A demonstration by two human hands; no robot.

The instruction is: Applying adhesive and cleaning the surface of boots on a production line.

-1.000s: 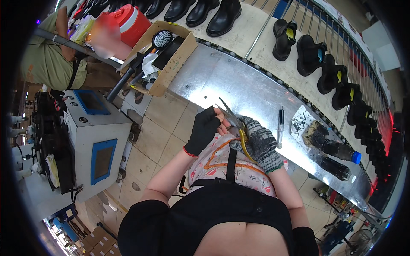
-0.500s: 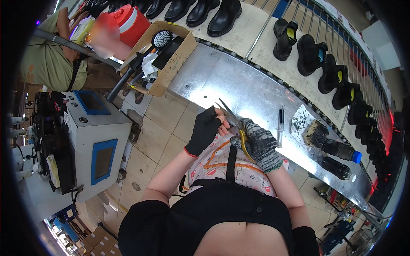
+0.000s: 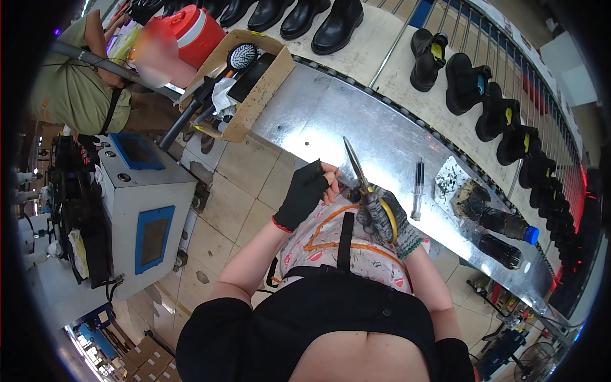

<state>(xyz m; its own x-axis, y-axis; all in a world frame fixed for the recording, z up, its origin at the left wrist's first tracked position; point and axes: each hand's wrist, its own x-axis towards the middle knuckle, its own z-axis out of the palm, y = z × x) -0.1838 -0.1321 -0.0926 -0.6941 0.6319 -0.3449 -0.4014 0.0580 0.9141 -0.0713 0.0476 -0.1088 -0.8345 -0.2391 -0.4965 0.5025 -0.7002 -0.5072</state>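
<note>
My right hand (image 3: 386,219), in a grey knitted glove, is closed around yellow-handled scissors (image 3: 360,167). Their blades lie together and point up and away over the metal table edge. To the left, my left hand (image 3: 310,191) wears a black fingerless glove with a red cuff edge. Its bare fingers are curled and pinched together in front of the scissors; whatever they hold is too small to make out. A pale patterned apron (image 3: 340,239) with orange trim and a black strap lies beneath both hands.
On the metal table (image 3: 347,118) are a syringe-like tube (image 3: 418,189), a stained sheet (image 3: 450,181) and dark bottles (image 3: 509,223). A cardboard box (image 3: 270,79) of tools stands far left. Beyond runs a conveyor with black boots (image 3: 337,28) and shoes (image 3: 466,83). Another person (image 3: 76,76) works at left.
My right hand has turned, and the scissors have swung from pointing left to more upright, away from my left hand. Their blades have closed. My left hand has barely moved.
</note>
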